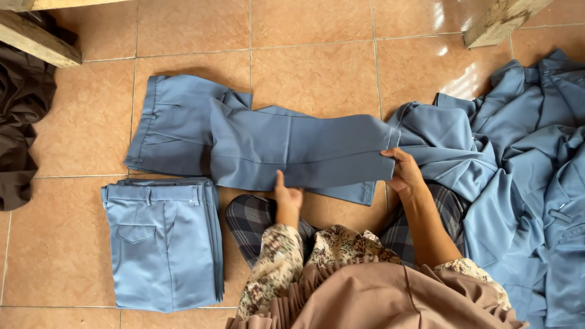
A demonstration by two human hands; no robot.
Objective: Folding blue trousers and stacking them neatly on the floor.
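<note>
- A pair of blue trousers [256,143] lies across the tiled floor [317,67] in front of the seated person, waistband to the left, legs running right.
- The right hand [405,173] pinches the hem end of the legs, fingers closed on the cloth and lifting it a little.
- The left hand [287,201] lies flat and open on the lower edge of the legs, near their middle, pressing down.
- To my eye this is mid-fold: the legs are lined up and one end is raised. Bringing the hem over towards the waistband would call for the pressing hand to keep the crease in place.
- A folded stack of the same blue trousers [164,244] sits just below the waistband, on the left.
- A loose heap of blue garments [524,164] is piled on the right.
- Dark brown cloth [18,122] hangs at the far left under a wooden beam [36,39]; a wooden post [499,21] stands top right.
</note>
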